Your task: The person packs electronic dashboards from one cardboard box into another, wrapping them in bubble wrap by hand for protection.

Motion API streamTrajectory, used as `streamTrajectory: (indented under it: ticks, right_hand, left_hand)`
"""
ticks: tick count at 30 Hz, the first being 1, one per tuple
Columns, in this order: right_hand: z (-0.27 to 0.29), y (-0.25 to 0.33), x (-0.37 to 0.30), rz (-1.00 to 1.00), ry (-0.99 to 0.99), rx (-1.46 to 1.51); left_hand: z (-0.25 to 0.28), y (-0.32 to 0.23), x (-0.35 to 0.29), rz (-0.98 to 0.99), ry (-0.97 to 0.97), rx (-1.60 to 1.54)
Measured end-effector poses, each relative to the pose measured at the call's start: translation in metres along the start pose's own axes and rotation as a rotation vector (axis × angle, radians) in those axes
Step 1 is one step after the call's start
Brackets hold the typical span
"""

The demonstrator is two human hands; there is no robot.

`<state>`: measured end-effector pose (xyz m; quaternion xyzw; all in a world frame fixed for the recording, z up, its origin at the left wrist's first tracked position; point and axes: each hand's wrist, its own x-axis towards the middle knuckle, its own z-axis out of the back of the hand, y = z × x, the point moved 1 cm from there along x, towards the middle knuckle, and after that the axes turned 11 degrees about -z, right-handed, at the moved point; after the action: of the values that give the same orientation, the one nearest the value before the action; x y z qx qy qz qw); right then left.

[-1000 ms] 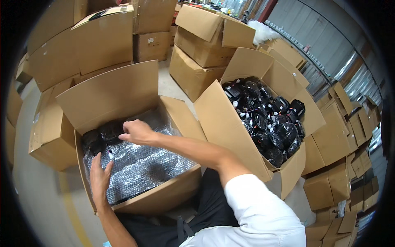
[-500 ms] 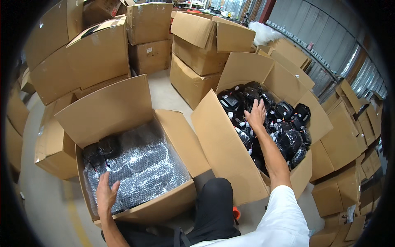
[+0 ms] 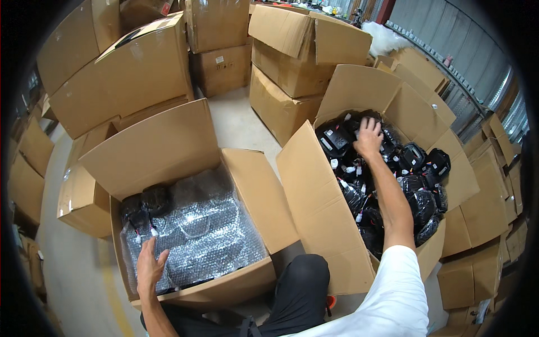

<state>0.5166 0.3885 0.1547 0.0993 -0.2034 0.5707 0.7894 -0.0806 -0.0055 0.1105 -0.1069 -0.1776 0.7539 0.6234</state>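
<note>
My right hand [image 3: 369, 137] reaches into the open cardboard box [image 3: 331, 219] on the right. Its fingers are apart and bent down over a black part near the far side; whether the fingertips touch it is hidden. Black plastic-wrapped parts [image 3: 422, 205] with white connectors fill this box in a loose heap. My left hand [image 3: 150, 264], open and holding nothing, hovers over the near left of the other cardboard box [image 3: 241, 286]. Clear bubble wrap [image 3: 219, 238] covers most of that box's contents. Two black wrapped parts [image 3: 155, 199] sit in its far left corner, their connector leads lying on the bubble wrap.
The raised flaps [image 3: 151, 146] of both boxes stand around their openings. Stacked cartons [image 3: 292, 95] rise beyond them. More cartons [image 3: 477, 230] stand to the right. An orange object [image 3: 331, 303] shows beside my knee.
My right hand has moved farther into the right box, from fingers spread above the heap to fingers bent over a part. The view has shifted slightly; my left hand stays over the bubble wrap.
</note>
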Motion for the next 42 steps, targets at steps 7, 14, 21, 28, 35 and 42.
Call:
streamTrajectory:
  ticks: [7,14,21,28,35,42]
  right_hand:
    - [0.005,-0.020,-0.011,-0.049,-0.120,-0.007]
    - [0.000,-0.036,-0.012,-0.116,-0.161,0.139]
    - [0.047,-0.093,-0.016,-0.259,-0.309,0.563]
    - [0.179,0.024,-0.067,0.030,0.527,1.692]
    - [0.220,0.205,-0.221,0.522,1.492,1.877]
    - [0.242,0.319,-0.328,0.624,1.197,1.325]
  left_hand:
    - [0.001,-0.005,0.002,-0.015,-0.001,-0.002]
    - [-0.004,-0.004,0.001,-0.008,0.026,-0.019]
    - [0.010,-0.019,-0.003,-0.023,-0.021,-0.023]
    - [0.000,-0.017,0.005,-0.105,-0.264,-0.490]
    - [-0.009,-0.061,0.023,-0.095,-0.131,-1.524]
    - [0.013,-0.022,-0.010,-0.093,-0.199,-2.177]
